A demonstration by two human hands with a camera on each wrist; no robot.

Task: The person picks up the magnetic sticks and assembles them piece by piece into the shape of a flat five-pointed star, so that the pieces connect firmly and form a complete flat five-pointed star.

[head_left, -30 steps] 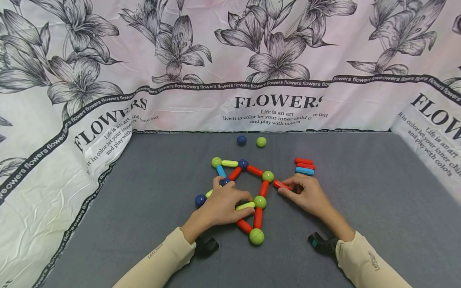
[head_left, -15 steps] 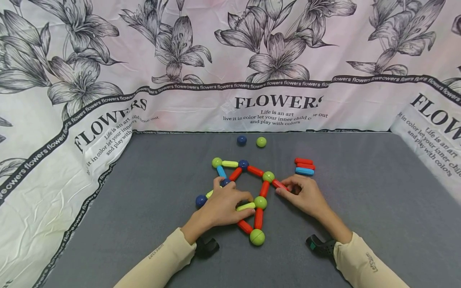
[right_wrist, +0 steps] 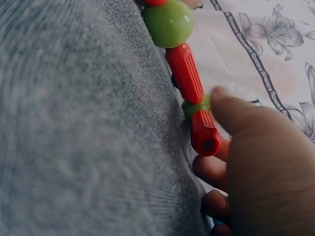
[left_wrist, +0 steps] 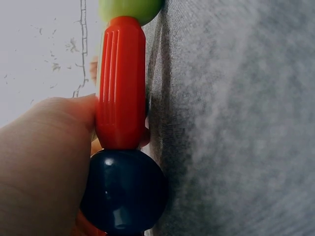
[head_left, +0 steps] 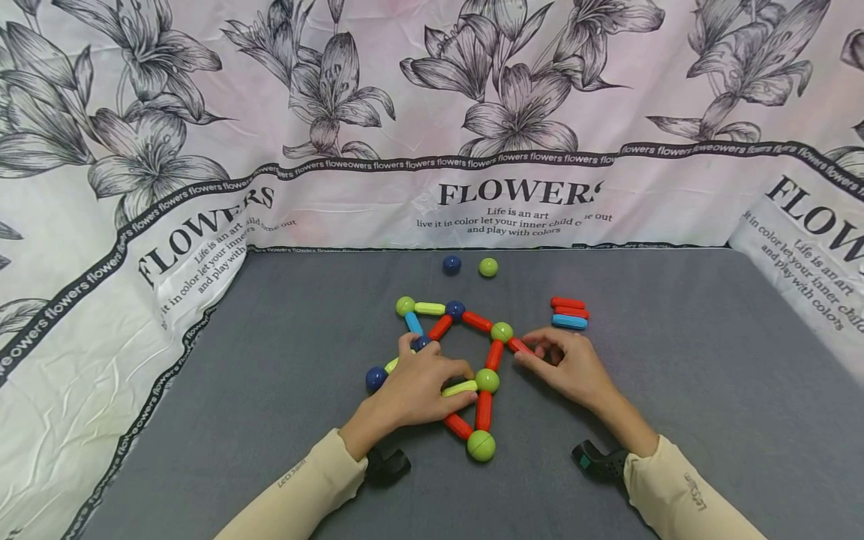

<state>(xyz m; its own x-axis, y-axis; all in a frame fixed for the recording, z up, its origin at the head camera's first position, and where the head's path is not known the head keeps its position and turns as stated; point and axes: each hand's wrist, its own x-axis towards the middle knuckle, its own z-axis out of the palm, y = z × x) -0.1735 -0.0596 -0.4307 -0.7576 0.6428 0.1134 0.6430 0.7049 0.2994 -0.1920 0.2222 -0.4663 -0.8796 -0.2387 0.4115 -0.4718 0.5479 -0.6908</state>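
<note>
A figure of magnetic sticks and balls lies on the grey cloth. My left hand [head_left: 421,382] reaches over its middle and hides part of it, with thumb and fingers pinching a yellow-green stick [head_left: 460,388] beside a green ball [head_left: 487,380]. In the left wrist view, a red stick [left_wrist: 120,83] and a dark blue ball [left_wrist: 124,191] stand right by the thumb. With my right hand [head_left: 570,365] I pinch a red stick [head_left: 518,346] whose far end meets another green ball [head_left: 502,332]. Its free end, with a dark centre, shows in the right wrist view [right_wrist: 206,140].
Two red sticks [head_left: 569,304] and a blue stick [head_left: 570,322] lie stacked close together beyond my right hand. A loose blue ball [head_left: 451,264] and a loose green ball [head_left: 488,267] sit near the back edge. A flower-printed cloth [head_left: 351,202] hangs behind.
My right hand has moved slightly left, bringing the red stick from just short of the green ball up against it. The left hand has kept its grip in place.
</note>
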